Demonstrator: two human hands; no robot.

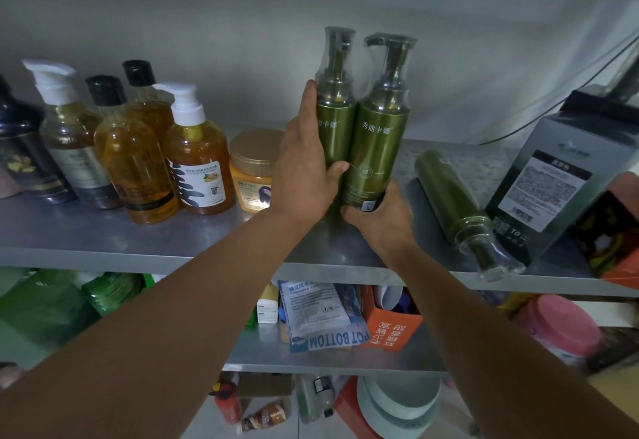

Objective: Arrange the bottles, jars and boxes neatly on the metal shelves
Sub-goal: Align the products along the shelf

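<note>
Where bottles [375, 148] stand, metal shelf [86, 234], grey wall [207, 23]

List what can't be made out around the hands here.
Head view only.
- Base of left green bottle: behind left hand.
- Base of right green bottle: covered by right hand.
- Side of jar: behind left hand.
- Part of dark bottle: past the left edge.
- Print on grey box: too blurred.
</note>
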